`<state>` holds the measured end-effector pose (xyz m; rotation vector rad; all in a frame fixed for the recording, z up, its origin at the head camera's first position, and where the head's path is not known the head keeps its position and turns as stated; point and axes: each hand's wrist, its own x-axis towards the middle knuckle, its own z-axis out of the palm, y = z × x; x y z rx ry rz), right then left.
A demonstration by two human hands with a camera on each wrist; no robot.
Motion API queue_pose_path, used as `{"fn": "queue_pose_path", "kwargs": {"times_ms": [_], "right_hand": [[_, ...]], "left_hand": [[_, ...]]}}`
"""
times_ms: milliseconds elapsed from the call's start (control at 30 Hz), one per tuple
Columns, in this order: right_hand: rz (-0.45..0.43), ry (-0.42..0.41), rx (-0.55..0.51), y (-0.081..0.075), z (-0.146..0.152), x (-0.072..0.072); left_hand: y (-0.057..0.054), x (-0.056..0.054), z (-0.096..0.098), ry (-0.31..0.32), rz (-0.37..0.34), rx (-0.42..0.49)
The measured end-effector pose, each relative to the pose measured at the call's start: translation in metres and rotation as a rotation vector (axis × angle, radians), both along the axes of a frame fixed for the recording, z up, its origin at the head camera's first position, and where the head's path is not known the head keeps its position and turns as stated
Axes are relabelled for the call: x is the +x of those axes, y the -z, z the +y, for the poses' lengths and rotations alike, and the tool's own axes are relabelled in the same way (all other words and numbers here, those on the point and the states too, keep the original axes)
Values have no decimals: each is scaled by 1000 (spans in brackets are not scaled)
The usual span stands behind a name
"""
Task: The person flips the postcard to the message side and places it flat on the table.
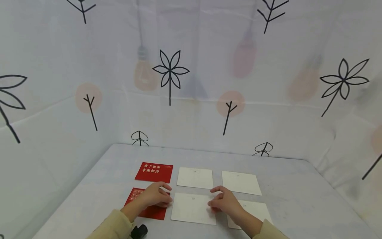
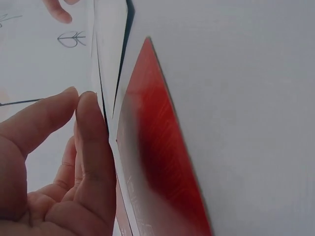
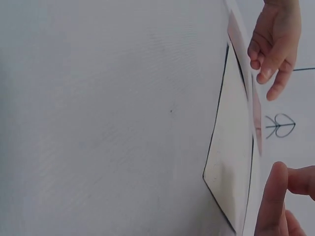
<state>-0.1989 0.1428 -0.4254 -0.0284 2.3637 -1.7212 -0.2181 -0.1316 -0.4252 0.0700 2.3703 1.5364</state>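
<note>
My left hand hovers over the front red card, its fingers loosely bent with nothing between them. In the left wrist view, thumb and fingertips come close together beside that red card. The right hand is held over the gap between the front middle white card and the front right white card, partly hiding both. Its fingers are relaxed and hold nothing; the right wrist view shows a white card near the hand.
Behind lie a red card with white characters, a white card and another white card, forming a back row. A black cylindrical thing is at the left sleeve. White cloth with plant drawings surrounds the table.
</note>
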Motion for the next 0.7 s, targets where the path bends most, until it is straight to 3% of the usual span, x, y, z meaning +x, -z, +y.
{"fn": "queue_pose_path", "kwargs": {"times_ms": [267,700], "right_hand": [[29,-26,-101,1,-9,-7],[77,-36,-107,2,-29,-16]], "left_hand": [[-4,-3,-10,-25,28,-18],[-8,-11,-31,-59,113,-111]]}}
